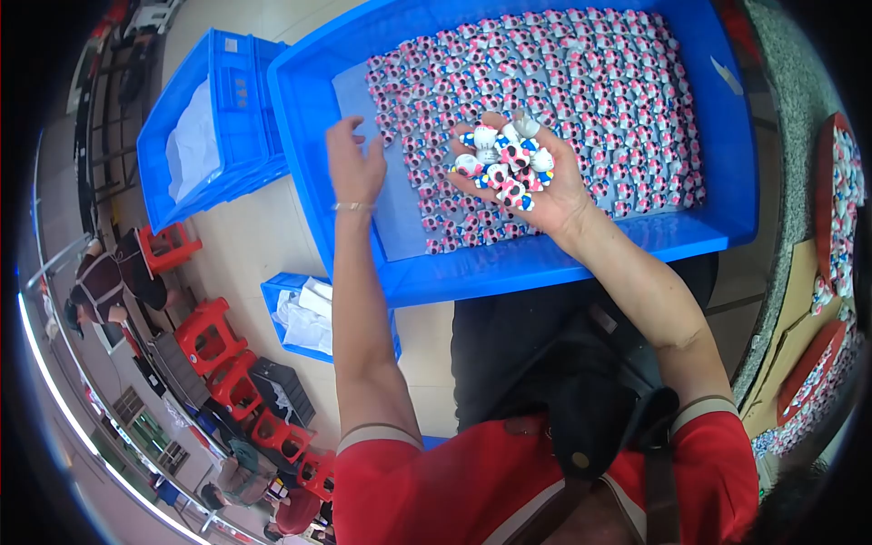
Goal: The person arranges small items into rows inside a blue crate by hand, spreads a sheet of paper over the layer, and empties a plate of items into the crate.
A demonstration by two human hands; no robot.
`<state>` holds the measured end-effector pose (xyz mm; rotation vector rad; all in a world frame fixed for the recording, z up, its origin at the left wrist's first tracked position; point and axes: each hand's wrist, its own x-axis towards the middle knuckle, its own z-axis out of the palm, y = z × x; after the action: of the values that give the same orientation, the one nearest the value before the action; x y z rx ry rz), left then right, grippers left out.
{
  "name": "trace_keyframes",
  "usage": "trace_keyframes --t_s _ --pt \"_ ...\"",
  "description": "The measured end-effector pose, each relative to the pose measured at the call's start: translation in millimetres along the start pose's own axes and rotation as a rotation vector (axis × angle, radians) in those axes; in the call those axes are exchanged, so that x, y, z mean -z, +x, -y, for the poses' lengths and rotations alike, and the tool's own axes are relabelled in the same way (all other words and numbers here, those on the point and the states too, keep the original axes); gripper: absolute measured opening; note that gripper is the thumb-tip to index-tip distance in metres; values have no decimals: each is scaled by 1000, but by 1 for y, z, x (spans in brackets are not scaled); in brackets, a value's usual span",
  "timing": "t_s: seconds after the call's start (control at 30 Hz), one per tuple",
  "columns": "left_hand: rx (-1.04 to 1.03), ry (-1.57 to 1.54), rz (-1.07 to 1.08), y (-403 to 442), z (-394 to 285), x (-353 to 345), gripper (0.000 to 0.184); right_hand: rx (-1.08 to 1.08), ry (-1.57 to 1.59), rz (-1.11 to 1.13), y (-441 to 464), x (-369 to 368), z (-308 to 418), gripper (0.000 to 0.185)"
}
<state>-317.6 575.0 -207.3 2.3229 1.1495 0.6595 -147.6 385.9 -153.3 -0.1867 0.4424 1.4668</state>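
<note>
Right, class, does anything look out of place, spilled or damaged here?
Possibly: a jagged white patch slants on the right wall of the blue bin, like a torn label. A few figurines also lie between the red trays, perhaps spilled.

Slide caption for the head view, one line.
Right hand cupping small figurines over a blue bin of similar pieces; left hand nearby.

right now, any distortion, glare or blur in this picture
In the head view, wide-lens distortion bows the speckled counter and leaves dark corners; a strip light glares at far left; the toys in the right hand look fairly clear, while the distant people look softer.
</note>
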Motion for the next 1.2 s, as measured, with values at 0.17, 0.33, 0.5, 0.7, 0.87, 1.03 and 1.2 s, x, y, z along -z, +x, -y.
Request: trace_keyframes --t_s 0.17,0.33,0.5,0.7,0.87,1.03,1.2 --pt "124 -388 513 -19 -112 50 28 -15 -41 10 6 5 -3 41" --pt "422 -856 580 -27 -110 38 25 -16 -114 58 -1 4 -10 43" --pt "613 -1118 285 -19 -75 48 23 19 113 50 -6 -5 -14 38" --pt "486 -317 368 -22 17 13 33 18 76 55 -20 -3 -5 34" --pt "-201 127 243 -25 19 -6 37 22 83 44 -27 2 4 33" --pt "-99 80 165 -33 15 -12 39 26 106 22 -27 8 5 36" --pt "192 -34 285 -33 37 -21 36 31 69 34 -30 8 3 40"
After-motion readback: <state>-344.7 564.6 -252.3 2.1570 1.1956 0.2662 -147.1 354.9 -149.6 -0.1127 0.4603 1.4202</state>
